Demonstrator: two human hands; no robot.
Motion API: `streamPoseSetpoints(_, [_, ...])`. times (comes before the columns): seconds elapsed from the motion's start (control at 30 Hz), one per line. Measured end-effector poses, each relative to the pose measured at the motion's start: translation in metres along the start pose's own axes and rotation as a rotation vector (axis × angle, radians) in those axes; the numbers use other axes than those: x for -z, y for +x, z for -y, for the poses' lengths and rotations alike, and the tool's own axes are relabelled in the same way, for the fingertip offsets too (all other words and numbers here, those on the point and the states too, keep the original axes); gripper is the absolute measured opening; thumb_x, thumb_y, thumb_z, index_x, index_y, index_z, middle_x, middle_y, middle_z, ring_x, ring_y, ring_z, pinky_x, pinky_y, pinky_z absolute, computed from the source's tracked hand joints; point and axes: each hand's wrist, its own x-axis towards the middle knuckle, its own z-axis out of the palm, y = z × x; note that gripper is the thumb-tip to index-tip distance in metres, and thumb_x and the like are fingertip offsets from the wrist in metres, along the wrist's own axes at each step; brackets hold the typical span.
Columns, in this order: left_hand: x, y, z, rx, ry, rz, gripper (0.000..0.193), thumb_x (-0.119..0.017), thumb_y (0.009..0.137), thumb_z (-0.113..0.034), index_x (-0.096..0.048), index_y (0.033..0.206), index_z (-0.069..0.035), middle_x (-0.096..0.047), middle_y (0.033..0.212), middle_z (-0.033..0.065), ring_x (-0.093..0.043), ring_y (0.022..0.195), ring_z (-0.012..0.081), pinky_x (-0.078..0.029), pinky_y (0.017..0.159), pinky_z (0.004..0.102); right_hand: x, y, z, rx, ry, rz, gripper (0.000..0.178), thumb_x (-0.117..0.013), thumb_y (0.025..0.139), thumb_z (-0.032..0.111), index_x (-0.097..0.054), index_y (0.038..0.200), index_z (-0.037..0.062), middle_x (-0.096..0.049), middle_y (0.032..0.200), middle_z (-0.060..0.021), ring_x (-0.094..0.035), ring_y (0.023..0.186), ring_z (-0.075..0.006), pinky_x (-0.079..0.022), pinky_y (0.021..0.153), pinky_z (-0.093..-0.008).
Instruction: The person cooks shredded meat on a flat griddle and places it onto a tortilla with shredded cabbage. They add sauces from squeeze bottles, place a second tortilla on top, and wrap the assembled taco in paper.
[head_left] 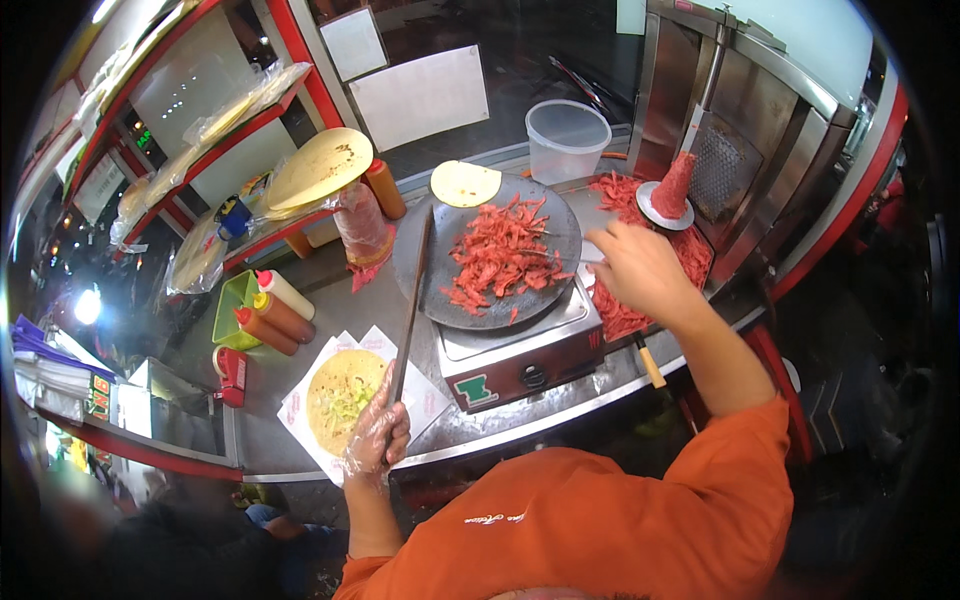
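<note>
My left hand (378, 430), in a clear plastic glove, is closed around a long, dark, narrow blade-like tool (415, 300). The tool slants up past the left edge of a round black griddle (440, 300). Below that hand, a flatbread (335, 390) topped with shredded greens lies on white paper (425, 400). Bare and loosely curved, my right hand (640, 268) hovers between the griddle and a tray of red shredded meat (620, 312); its fingers look apart, with nothing visible in them. Red meat strips (505, 255) are heaped on the griddle, and a small folded flatbread (465, 184) rests at its far rim.
Beneath the griddle stands a metal burner (530, 350). A meat cone (675, 185) hangs on a vertical spit at right, and a yellow wooden handle (650, 365) juts over the counter edge. Squeeze bottles (285, 295), stacked flatbreads (320, 165) and a clear bucket (567, 145) stand around.
</note>
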Motion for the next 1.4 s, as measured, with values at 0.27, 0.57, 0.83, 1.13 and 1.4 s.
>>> streamPoseSetpoints(0.27, [-0.076,0.020,0.020,0.012,0.219,0.062,0.068,-0.051,0.100,-0.011,-0.019,0.161,-0.013,-0.037,0.063,-0.0028,-0.033,0.041,0.0075,-0.029,0.038,0.0225,-0.073,-0.014,-0.026,0.031,0.337,-0.105,0.032,-0.069,0.089,0.028,-0.068,0.117,0.0111,-0.065,0.092,-0.0125,-0.067,0.082,-0.0340,-0.054,0.072,-0.0452])
streamPoseSetpoints(0.57, [-0.173,0.062,-0.001,0.014,0.551,0.056,0.071,-0.054,0.099,-0.016,-0.018,0.161,-0.014,-0.038,0.064,-0.0046,-0.035,0.046,0.0063,-0.031,0.040,0.0235,-0.110,-0.009,-0.120,-0.106,0.557,-0.300,0.032,-0.070,0.090,0.029,-0.070,0.116,0.0117,-0.065,0.087,-0.0139,-0.065,0.078,-0.0366,-0.051,0.069,-0.0450])
streamPoseSetpoints(0.83, [-0.179,0.045,0.017,-0.245,0.331,-0.157,0.073,-0.055,0.097,-0.020,-0.021,0.160,-0.013,-0.032,0.060,-0.0064,-0.026,0.039,0.0043,-0.020,0.035,0.0193,-0.095,-0.025,-0.135,-0.250,0.672,-0.407,0.035,-0.069,0.091,0.020,-0.066,0.119,-0.0017,-0.066,0.095,-0.0213,-0.066,0.087,-0.0403,-0.052,0.078,-0.0443])
streamPoseSetpoints(1.13, [-0.136,-0.056,0.085,-0.157,0.041,-0.478,0.080,-0.057,0.095,-0.013,-0.012,0.162,-0.016,-0.038,0.062,-0.0019,-0.035,0.038,0.0075,-0.029,0.032,0.0233,-0.066,-0.062,-0.003,0.145,0.693,-0.039,0.040,-0.063,0.094,0.026,-0.060,0.130,0.0068,-0.064,0.093,-0.0169,-0.068,0.079,-0.0368,-0.055,0.067,-0.0479])
streamPoseSetpoints(1.4, [-0.171,-0.007,0.103,-0.058,-0.077,-0.114,0.076,-0.053,0.100,-0.014,-0.009,0.162,-0.017,-0.036,0.060,-0.0017,-0.034,0.044,0.0071,-0.030,0.040,0.0220,-0.084,-0.019,-0.047,-0.180,0.739,-0.211,0.041,-0.064,0.094,0.025,-0.061,0.132,0.0081,-0.064,0.099,-0.0204,-0.065,0.087,-0.0412,-0.052,0.078,-0.0487])
